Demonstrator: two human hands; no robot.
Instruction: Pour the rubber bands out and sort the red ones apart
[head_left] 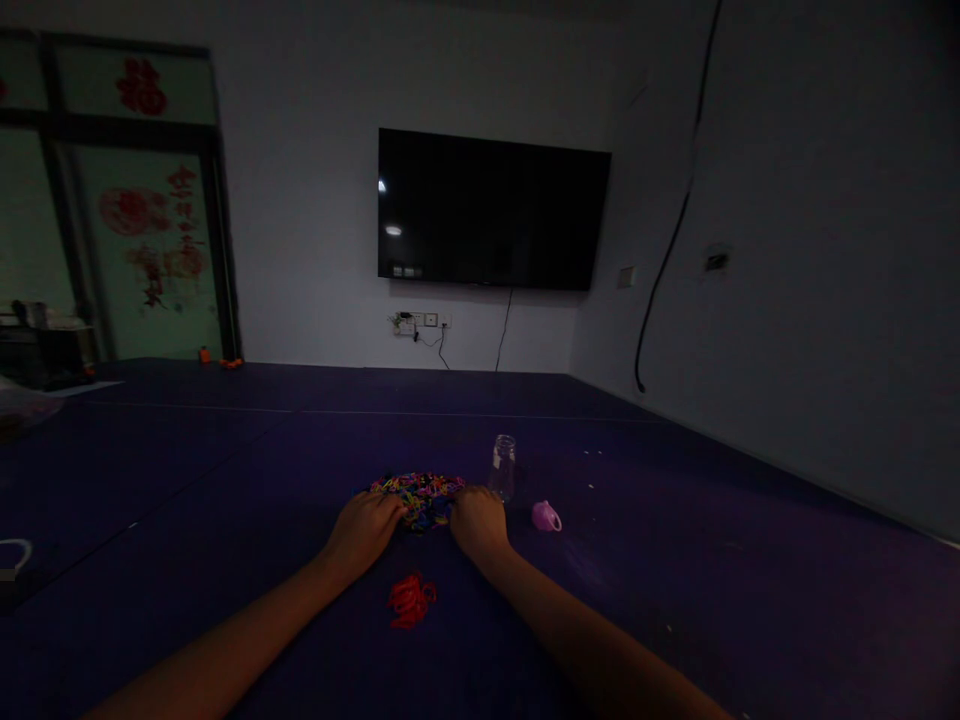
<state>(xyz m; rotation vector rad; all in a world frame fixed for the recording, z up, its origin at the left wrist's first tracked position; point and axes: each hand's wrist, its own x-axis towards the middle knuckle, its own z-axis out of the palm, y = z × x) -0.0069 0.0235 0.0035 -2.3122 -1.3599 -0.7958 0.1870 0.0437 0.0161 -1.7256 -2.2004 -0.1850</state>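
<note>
A heap of small multicoloured rubber bands point(426, 492) lies on the dark blue-purple floor between my two hands. My left hand point(369, 528) rests at the heap's left edge, its fingers bent together and touching the bands. At the right edge, my right hand point(480, 518) is curled with its knuckles up; its fingertips are hidden. What either hand holds, if anything, cannot be seen. Closer to me, between my forearms, sits a separate small pile of red bands point(410, 600). Just behind my right hand stands a clear bottle point(504, 466), uncapped. To its right is a pink lid point(546, 516) with a loop.
A black television point(491, 210) hangs on the far wall, above sockets point(429, 320) and cables. A dark cable point(664, 265) runs down the right wall. Small white bits dot the floor on the right. Part of a white ring-shaped thing point(26, 548) shows at the left edge.
</note>
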